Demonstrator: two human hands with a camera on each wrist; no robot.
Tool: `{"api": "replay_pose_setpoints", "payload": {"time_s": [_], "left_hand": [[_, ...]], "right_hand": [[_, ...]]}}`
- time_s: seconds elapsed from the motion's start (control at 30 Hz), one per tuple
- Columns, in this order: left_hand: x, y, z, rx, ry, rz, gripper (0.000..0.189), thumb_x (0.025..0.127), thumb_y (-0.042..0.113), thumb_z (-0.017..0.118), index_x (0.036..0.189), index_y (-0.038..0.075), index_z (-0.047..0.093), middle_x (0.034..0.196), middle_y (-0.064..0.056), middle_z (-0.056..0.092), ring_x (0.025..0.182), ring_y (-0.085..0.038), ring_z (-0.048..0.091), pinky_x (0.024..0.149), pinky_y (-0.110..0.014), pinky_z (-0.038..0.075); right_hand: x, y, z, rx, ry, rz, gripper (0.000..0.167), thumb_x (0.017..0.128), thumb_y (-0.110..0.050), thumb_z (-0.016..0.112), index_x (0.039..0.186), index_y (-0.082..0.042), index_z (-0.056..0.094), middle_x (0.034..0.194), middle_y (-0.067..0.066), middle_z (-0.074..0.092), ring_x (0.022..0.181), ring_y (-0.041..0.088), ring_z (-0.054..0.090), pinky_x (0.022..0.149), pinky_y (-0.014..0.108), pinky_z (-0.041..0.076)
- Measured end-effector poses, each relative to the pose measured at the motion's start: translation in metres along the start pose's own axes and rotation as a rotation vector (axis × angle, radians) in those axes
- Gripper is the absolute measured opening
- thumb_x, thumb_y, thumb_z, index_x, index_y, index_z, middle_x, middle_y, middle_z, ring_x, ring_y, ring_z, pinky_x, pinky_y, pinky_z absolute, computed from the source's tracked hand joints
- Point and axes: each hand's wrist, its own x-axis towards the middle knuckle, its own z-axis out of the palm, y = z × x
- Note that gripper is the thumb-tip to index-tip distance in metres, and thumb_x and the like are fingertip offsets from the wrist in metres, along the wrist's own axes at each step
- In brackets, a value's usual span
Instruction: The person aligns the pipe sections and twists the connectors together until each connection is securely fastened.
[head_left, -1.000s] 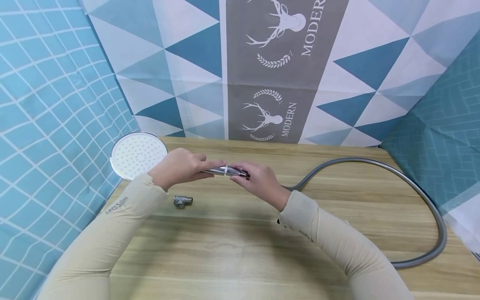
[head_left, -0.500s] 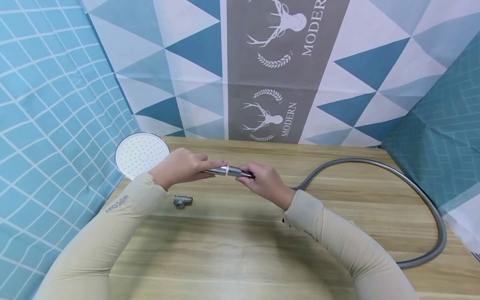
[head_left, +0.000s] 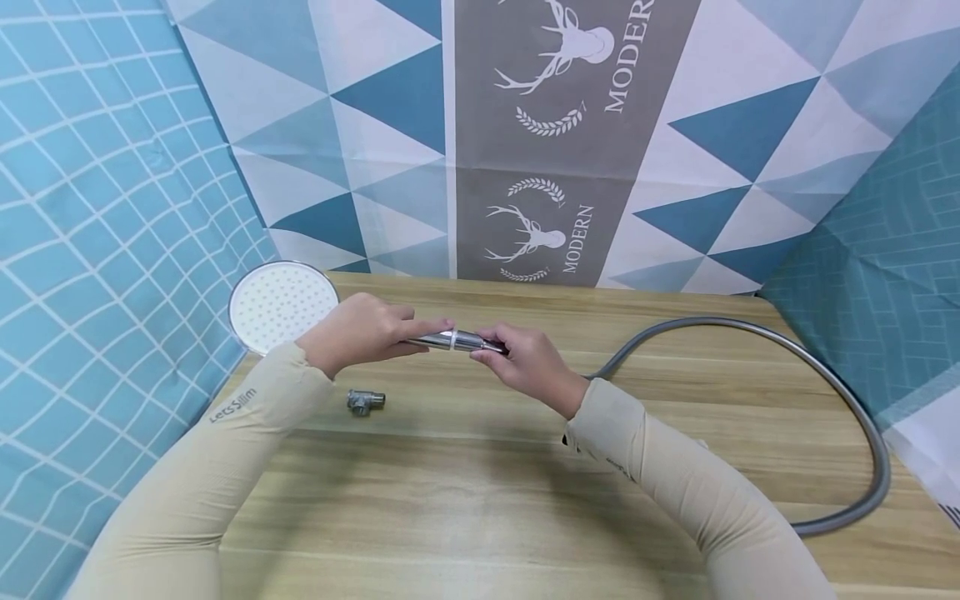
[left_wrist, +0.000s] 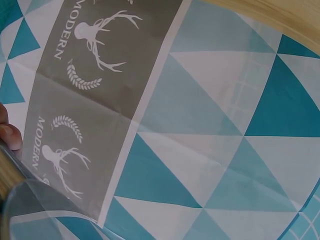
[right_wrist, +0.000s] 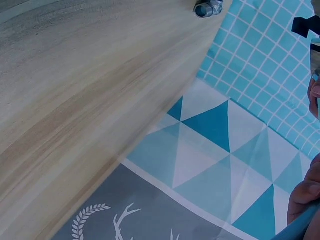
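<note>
A round shower head (head_left: 283,307) with a white nozzle face is held above the table at the left in the head view. My left hand (head_left: 367,333) grips its chrome handle (head_left: 433,340), index finger stretched along it. At the handle's lower end, past a white ring, sits the hose's chrome connector (head_left: 468,342). My right hand (head_left: 536,367) pinches the connector's far end between thumb and fingers. From behind that hand runs the grey shower hose (head_left: 701,320). Its joint inside the right fingers is hidden. In the right wrist view only some fingers (right_wrist: 304,196) show at the edge.
A small chrome angle valve (head_left: 365,402) lies on the wooden table (head_left: 450,517) below the left hand. The hose loops over the table's right side. Patterned coverings (head_left: 390,125) stand behind and at both sides; the left one (head_left: 112,208) is close to the shower head.
My right hand has shifted slightly right along the connector, so more of its chrome shows. The shower head has moved a little right; my left hand keeps its hold.
</note>
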Motion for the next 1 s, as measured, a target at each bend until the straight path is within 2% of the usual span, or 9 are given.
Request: {"api": "replay_pose_setpoints", "payload": {"time_s": [0.2, 0.4, 0.53, 0.63, 0.7, 0.77, 1.0], "left_hand": [[-0.0005, -0.0004, 0.0002, 0.018, 0.02, -0.002, 0.052, 0.071, 0.021, 0.085, 0.119, 0.024, 0.064, 0.057, 0.001, 0.046, 0.042, -0.009, 0.022, 0.037, -0.024, 0.024], [-0.0002, 0.0001, 0.0014, 0.021, 0.035, 0.002, 0.051, 0.07, 0.022, 0.085, 0.117, 0.024, 0.064, 0.057, 0.001, 0.046, 0.041, -0.01, 0.025, 0.036, -0.024, 0.025], [0.001, 0.0008, 0.0009, 0.01, 0.024, -0.004, 0.051, 0.071, 0.022, 0.085, 0.118, 0.024, 0.064, 0.057, 0.001, 0.046, 0.041, -0.01, 0.025, 0.037, -0.024, 0.025], [0.0034, 0.0013, 0.0002, 0.011, -0.002, -0.013, 0.05, 0.073, 0.023, 0.084, 0.119, 0.024, 0.064, 0.058, 0.001, 0.047, 0.041, -0.01, 0.026, 0.037, -0.024, 0.026], [0.0048, 0.0013, -0.0004, 0.018, -0.017, -0.02, 0.049, 0.074, 0.024, 0.083, 0.12, 0.024, 0.065, 0.058, 0.001, 0.048, 0.042, -0.01, 0.026, 0.037, -0.025, 0.027], [0.0054, 0.0013, -0.0014, 0.025, -0.025, -0.024, 0.048, 0.075, 0.025, 0.082, 0.119, 0.025, 0.065, 0.058, 0.001, 0.049, 0.042, -0.011, 0.027, 0.037, -0.025, 0.027], [0.0, 0.0006, -0.0049, 0.019, 0.02, -0.007, 0.053, 0.072, 0.022, 0.084, 0.12, 0.024, 0.062, 0.059, -0.001, 0.047, 0.041, -0.011, 0.023, 0.037, -0.025, 0.025]], "right_hand": [[0.0013, -0.0012, -0.0017, -0.068, -0.032, -0.033, 0.024, 0.082, -0.007, 0.074, 0.101, 0.005, 0.067, 0.076, 0.006, 0.065, 0.058, 0.01, 0.051, 0.054, 0.022, 0.044], [0.0029, -0.0022, -0.0029, -0.132, -0.077, -0.071, 0.016, 0.085, -0.008, 0.071, 0.096, 0.004, 0.066, 0.07, 0.004, 0.06, 0.056, 0.01, 0.05, 0.053, 0.023, 0.044], [0.0037, -0.0031, -0.0032, -0.099, -0.091, 0.019, 0.013, 0.085, -0.009, 0.071, 0.091, 0.001, 0.065, 0.064, 0.0, 0.053, 0.052, 0.007, 0.043, 0.048, 0.021, 0.038], [0.0044, -0.0051, -0.0039, -0.093, -0.077, 0.115, 0.026, 0.081, -0.014, 0.076, 0.097, 0.0, 0.062, 0.061, -0.001, 0.053, 0.05, 0.005, 0.041, 0.045, 0.021, 0.034], [0.0052, -0.0067, -0.0042, -0.116, -0.058, 0.142, 0.033, 0.078, -0.016, 0.079, 0.1, -0.001, 0.059, 0.06, -0.001, 0.053, 0.05, 0.006, 0.041, 0.045, 0.022, 0.034], [0.006, -0.0078, -0.0041, -0.152, -0.039, 0.13, 0.037, 0.076, -0.017, 0.081, 0.1, -0.002, 0.057, 0.06, 0.0, 0.053, 0.049, 0.006, 0.042, 0.045, 0.023, 0.035], [0.0081, -0.0065, -0.001, -0.241, -0.021, -0.054, 0.027, 0.08, -0.016, 0.078, 0.097, -0.004, 0.061, 0.068, 0.0, 0.06, 0.049, 0.007, 0.047, 0.045, 0.023, 0.039]]}}
